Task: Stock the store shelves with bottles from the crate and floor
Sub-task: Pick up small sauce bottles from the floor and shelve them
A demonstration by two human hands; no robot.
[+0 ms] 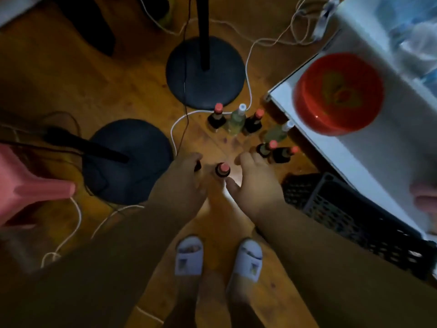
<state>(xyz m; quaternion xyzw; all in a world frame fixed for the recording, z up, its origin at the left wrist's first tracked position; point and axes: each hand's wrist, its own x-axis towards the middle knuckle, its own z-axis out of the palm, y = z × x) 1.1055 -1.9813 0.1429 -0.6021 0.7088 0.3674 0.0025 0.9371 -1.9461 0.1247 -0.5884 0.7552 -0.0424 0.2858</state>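
Note:
A dark bottle with a red cap (222, 169) stands on the wooden floor between my hands. My left hand (182, 177) is just left of it, fingers curled round another dark bottle (197, 165) that is mostly hidden. My right hand (254, 183) hovers on the other side with fingers spread and its thumb close to the red-capped bottle, holding nothing. Further off stand several more bottles: dark red-capped ones (217, 118) (255, 120) (282, 153) and clear white-capped ones (237, 119) (279, 131). A black crate (350, 214) sits at the right.
Two black round stand bases (205, 72) (128, 162) with poles stand on the floor, with white and black cables (176, 129) looping around them. A white unit (369, 157) carrying a red bowl (338, 93) is at the right. A pink object (28, 185) is at the left. My slippered feet (189, 256) are below.

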